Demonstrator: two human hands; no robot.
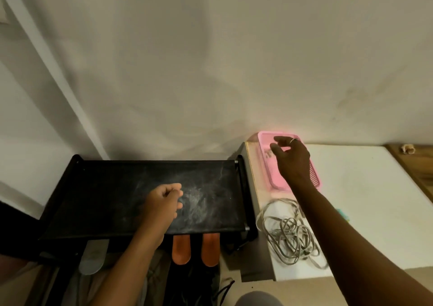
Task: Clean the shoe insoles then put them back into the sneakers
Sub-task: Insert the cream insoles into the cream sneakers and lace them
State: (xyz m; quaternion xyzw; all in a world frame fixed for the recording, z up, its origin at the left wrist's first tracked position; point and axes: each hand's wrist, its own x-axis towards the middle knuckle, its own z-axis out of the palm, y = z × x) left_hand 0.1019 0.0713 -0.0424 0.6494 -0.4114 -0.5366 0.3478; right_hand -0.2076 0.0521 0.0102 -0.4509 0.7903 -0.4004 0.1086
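Two orange insoles lie side by side at the lower middle of the frame, with a grey insole well apart at the lower left. All three poke out from under the top shelf of a black shoe rack, which hides their far ends. Below them the picture is dark. A black lace shows there, but whether it belongs to a sneaker is hard to tell. The left hand hovers over the dusty shelf at the centre, its fingers curled in toward the palm with nothing visible in them. The right hand, wearing a ring, reaches over a pink basket at the middle right. Its fingers are spread, slightly bent and grasping nothing, and they cover most of what is in the basket. The basket sits on a white surface beside a tangled grey cable.
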